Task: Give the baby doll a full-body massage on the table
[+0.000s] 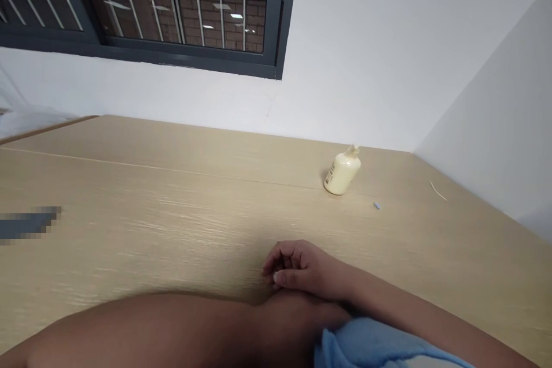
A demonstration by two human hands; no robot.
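My right hand (297, 267) comes in from the lower right and lies just beyond a bare limb (181, 322), which looks like my bent leg. The fingers are loosely curled, with the thumb apart from them and nothing visible between. Blue cloth (375, 342) covers part of the limb beneath the right forearm. My left hand does not show. Farther off, a cream-coloured pump bottle (342, 172) with dark print on its side stands on a pale wooden surface (194, 207), well beyond the right hand and touched by nothing.
A small bluish scrap (376, 206) lies near the bottle, and a thin pale strip (438, 191) farther right. At the left edge is a dark pixelated shape (26, 225). White walls (366, 57) and a barred window (181, 6) rise behind the wooden surface.
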